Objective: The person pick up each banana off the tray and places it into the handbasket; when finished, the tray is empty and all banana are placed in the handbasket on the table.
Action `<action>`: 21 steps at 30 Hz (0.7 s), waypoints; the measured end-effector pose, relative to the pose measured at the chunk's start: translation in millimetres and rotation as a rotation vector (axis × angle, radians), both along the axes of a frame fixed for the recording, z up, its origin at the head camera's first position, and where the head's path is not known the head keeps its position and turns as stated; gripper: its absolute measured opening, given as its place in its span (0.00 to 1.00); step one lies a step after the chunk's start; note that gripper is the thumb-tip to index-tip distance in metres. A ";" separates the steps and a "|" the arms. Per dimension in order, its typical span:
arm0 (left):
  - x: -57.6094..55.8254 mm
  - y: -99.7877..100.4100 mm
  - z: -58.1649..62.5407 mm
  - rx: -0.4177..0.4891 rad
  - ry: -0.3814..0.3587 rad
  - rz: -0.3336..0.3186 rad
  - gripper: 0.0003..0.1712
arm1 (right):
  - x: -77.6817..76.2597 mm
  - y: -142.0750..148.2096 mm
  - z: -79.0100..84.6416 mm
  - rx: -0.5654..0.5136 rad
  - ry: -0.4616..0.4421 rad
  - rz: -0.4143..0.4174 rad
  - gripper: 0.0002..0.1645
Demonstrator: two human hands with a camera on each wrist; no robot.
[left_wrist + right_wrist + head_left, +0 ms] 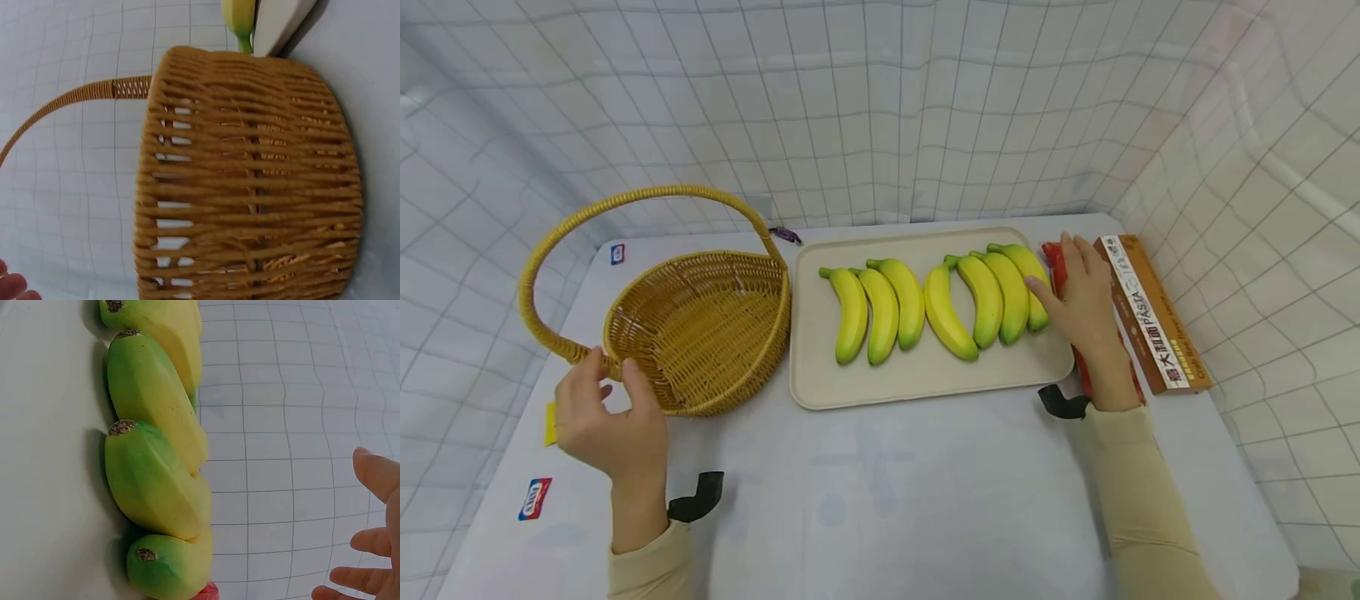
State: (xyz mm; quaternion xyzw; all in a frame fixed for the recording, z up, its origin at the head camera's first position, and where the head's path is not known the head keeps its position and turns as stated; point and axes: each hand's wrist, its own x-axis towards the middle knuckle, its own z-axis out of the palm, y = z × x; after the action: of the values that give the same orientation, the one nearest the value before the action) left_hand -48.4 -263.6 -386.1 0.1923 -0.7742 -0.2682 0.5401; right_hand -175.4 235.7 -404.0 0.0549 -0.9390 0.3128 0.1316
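In the head view, my left hand [613,421] is beside the near left end of the wicker basket [760,358], its thumb and index finger apart, overlapping the foot of the tall handle [666,192]. The left wrist view has only fingertips [12,287] at its lower corner, with no grip seen. My right hand [1086,304] has its fingers spread over a red packet [1058,262], thumb near the rightmost yellow-green banana [1036,315]. In the right wrist view those fingers [362,578] are apart from the bananas [153,481] and hold nothing.
A beige tray [872,396] bears several bananas in two groups. Right of it lies a brown pasta box [1157,317]. Small wrappers [535,498] and a yellow piece [551,423] lie at the left. Grid-patterned curtains [865,117] enclose the white table [880,500].
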 end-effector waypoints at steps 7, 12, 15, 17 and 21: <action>0.7 -24.8 -8.6 0.293 0.054 0.085 0.23 | -8.4 0.2 -11.3 -0.037 -0.006 -0.074 0.48; -5.1 -38.0 -22.5 0.426 -0.115 -0.005 0.28 | -15.3 1.1 -20.4 -0.044 -0.042 -0.115 0.46; -8.9 -40.9 -28.6 0.438 -0.145 -0.023 0.20 | -18.7 1.9 -24.5 -0.048 -0.075 -0.132 0.46; -10.6 -40.4 -30.0 0.433 -0.142 -0.023 0.16 | -20.6 2.4 -26.3 -0.047 -0.101 -0.139 0.46; -12.6 -33.0 -23.6 0.449 -0.112 -0.019 0.15 | -23.8 3.4 -29.2 -0.031 -0.163 -0.151 0.45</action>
State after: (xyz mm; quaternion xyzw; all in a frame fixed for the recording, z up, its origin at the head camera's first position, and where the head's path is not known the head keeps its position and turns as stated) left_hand -60.9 -296.6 -409.7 0.3150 -0.7256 -0.4278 0.4373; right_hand -199.2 239.1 -433.2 -0.0436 -0.9431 0.3200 0.0790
